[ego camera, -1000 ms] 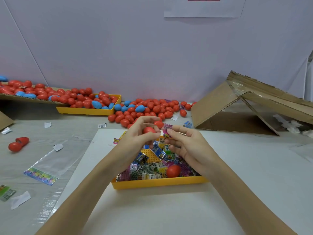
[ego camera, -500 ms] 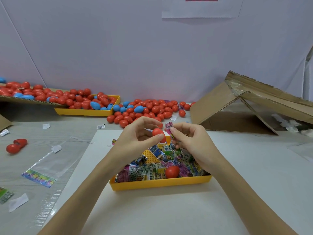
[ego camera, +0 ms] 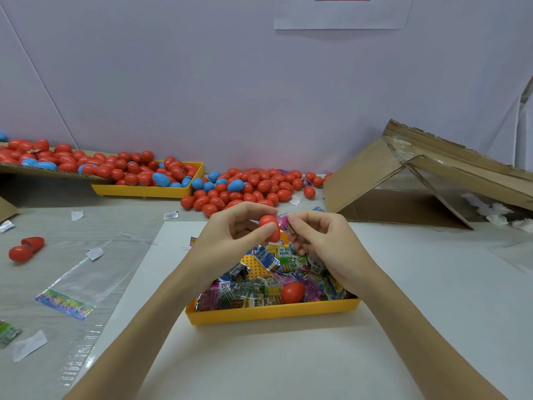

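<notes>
My left hand [ego camera: 230, 241] pinches a red egg half [ego camera: 269, 226] between thumb and fingers, above the far end of a yellow tray [ego camera: 271, 313]. Right beside it, my right hand [ego camera: 323, 243] pinches a small pink packet [ego camera: 285, 223] against the egg half's edge. The tray is heaped with several small colourful packets [ego camera: 259, 287], and another red egg piece [ego camera: 292, 293] lies on them near the front right.
A pile of red and blue eggs [ego camera: 248, 189] lies at the back, with more in a second yellow tray [ego camera: 144, 192] and on cardboard [ego camera: 43, 168]. A collapsed cardboard box [ego camera: 418, 180] stands right. Open red egg [ego camera: 24, 248] and a clear bag [ego camera: 83, 281] lie left.
Both hands have risen slightly over the tray. The right hand has brought the pink packet up against the red egg half in the left hand.
</notes>
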A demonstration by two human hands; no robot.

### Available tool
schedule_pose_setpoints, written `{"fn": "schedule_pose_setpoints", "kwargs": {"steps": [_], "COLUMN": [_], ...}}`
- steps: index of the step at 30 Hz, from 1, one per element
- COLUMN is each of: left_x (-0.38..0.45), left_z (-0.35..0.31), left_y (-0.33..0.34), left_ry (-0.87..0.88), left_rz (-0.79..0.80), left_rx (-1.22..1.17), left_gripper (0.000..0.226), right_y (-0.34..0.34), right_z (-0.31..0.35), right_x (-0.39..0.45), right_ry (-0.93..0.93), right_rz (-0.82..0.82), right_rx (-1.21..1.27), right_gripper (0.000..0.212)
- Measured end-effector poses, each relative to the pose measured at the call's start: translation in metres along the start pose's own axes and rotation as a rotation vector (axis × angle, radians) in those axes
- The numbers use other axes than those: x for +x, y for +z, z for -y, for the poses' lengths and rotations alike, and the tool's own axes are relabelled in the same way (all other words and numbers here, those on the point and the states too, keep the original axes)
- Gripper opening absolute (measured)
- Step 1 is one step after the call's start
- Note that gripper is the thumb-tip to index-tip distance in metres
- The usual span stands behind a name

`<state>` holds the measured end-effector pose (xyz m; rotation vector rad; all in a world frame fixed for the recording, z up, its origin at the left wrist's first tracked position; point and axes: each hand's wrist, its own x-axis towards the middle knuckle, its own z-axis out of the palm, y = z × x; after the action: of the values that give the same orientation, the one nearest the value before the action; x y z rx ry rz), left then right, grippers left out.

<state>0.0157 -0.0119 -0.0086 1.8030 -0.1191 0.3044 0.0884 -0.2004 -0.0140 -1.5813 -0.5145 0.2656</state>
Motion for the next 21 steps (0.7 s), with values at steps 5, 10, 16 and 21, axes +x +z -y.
{"fn": "schedule_pose_setpoints", "kwargs": {"steps": [5, 10, 16, 21], "left_x": [0.0001, -0.0003, -0.001, -0.001], "left_z": [-0.0002, -0.0011, -0.0015, 0.0002], "left_y": [0.0009, 0.0007, -0.0008, -0.0012], "left_ry": [-0.007, -0.016, -0.032, -0.035], "left_rz": [-0.005, -0.012, -0.003, 0.026], "left_rx": [-0.003, -0.011, -0.003, 0.004], "left_gripper": [0.025, 0.025, 0.022, 0.021], "right_y": [-0.0003, -0.0004, -0.002, -0.0022], "right_z": [0.0002, 0.0001, -0.0013, -0.002], "right_x": [-0.0014, -0.0008, -0.0009, -0.0001], "right_ry": [-0.01, -0.031, -0.086, -0.106], "right_rz": [0.002, 0.026, 0.049, 0.061], "right_rx": [-0.005, -0.086, -0.166, -0.193], "right_gripper": [0.024, 0.021, 0.019, 0.017]}}
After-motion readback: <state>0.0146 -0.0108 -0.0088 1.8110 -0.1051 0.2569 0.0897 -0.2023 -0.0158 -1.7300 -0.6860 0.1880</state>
